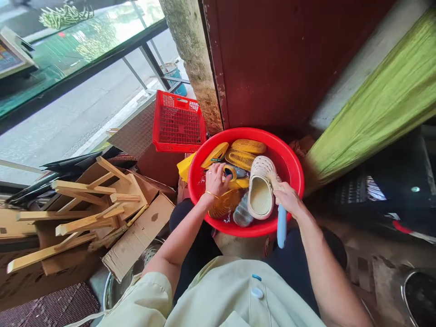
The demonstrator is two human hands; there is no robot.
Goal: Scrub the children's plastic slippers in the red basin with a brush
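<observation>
My right hand is closed on a blue-handled brush, bristles against a cream clog; my left hand grips a yellow shoe in the wet red basin.

Bright daylight from the street at left, deep shadow right, edges curved.

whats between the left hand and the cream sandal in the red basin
In the head view, a yellow plastic shoe lies between the left hand and the cream sandal, inside the red basin.
</observation>
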